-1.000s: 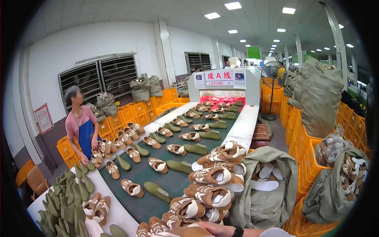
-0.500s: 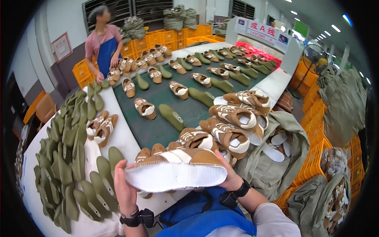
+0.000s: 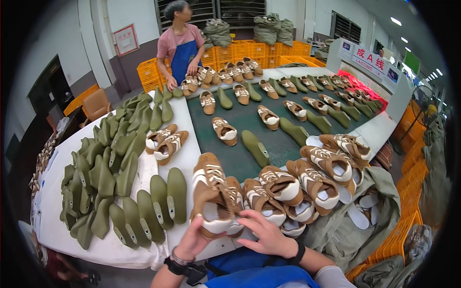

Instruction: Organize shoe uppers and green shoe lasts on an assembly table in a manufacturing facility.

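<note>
My left hand [image 3: 193,240] grips the heel of a brown sneaker [image 3: 209,180] with white stripes, its toe pointing away and its opening facing up. Just to the right, my right hand [image 3: 265,234] has its fingers apart near the heel of another brown shoe [image 3: 235,192], partly hidden behind the held one. Whether its fingertips touch a shoe I cannot tell. A row of similar sneakers [image 3: 281,185] lies beyond my right hand, some piled on each other. Several olive-green shoe lasts [image 3: 144,216] stand on the white table [image 3: 53,182] to the left.
A green conveyor belt [image 3: 206,153] carries shoes and lasts in pairs. A pair of sneakers [image 3: 168,144] sits left of it. Across the table stands a person in a blue apron [image 3: 184,60]. On my right are a grey-green sack [image 3: 331,235] and orange crates [image 3: 408,206].
The sneaker has gone from a two-handed, sole-facing hold to my left hand alone, lower and upright. My right hand has let go of it. The view has swung left.
</note>
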{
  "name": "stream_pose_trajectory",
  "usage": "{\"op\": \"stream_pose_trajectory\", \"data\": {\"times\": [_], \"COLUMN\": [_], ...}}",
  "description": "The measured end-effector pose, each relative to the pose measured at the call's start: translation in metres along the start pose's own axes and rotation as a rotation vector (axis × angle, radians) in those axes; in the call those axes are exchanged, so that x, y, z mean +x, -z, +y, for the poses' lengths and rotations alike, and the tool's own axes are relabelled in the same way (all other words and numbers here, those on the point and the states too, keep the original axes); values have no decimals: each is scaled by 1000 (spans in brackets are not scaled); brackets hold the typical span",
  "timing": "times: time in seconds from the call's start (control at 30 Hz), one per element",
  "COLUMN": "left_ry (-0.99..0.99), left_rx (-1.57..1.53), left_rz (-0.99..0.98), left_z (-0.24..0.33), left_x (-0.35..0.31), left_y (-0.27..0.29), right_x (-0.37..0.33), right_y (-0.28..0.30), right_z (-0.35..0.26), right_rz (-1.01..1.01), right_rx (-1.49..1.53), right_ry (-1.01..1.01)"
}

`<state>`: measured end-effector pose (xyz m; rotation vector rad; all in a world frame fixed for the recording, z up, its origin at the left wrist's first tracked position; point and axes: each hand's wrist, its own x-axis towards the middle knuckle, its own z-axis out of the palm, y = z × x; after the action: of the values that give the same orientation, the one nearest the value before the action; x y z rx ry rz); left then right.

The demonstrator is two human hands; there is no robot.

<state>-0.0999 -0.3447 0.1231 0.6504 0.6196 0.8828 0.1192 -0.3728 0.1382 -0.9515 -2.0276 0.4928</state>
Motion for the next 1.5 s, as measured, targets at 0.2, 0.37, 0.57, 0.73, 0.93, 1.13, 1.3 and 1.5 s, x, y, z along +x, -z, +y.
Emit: {"op": "stream_pose_trajectory", "data": {"times": [0.2, 0.37, 0.57, 0.73, 0.93, 1.13, 1.3, 1.5], "left_ry": [-173, -403, -364, -334, -280, -257, -186, -121], "left_rx": [-159, -281, 73, 453, 783, 828, 875, 903], "left_rz": [-25, 557, 306, 266, 375, 323, 384, 415], "left_z": [132, 183, 160, 144, 41, 9, -2, -9], "left_x": [73, 128, 153, 95, 55, 41, 46, 45], "left_y": [90, 215, 192, 111, -56, -87, -107, -111], "right_x": [-40, -65, -163, -283, -420, -402, -369, -342], "right_y": [33, 57, 126, 202, 186, 204, 218, 227], "right_z": [5, 0, 62, 172, 266, 293, 340, 366], "right_rz": [108, 305, 1006, 1345, 1060, 737, 506, 315], "right_rx": [6, -31, 112, -89, -664, -798, -895, -800], "right_ry": [-196, -323, -634, -826, -1401, -1586, -1633, -1757]}}
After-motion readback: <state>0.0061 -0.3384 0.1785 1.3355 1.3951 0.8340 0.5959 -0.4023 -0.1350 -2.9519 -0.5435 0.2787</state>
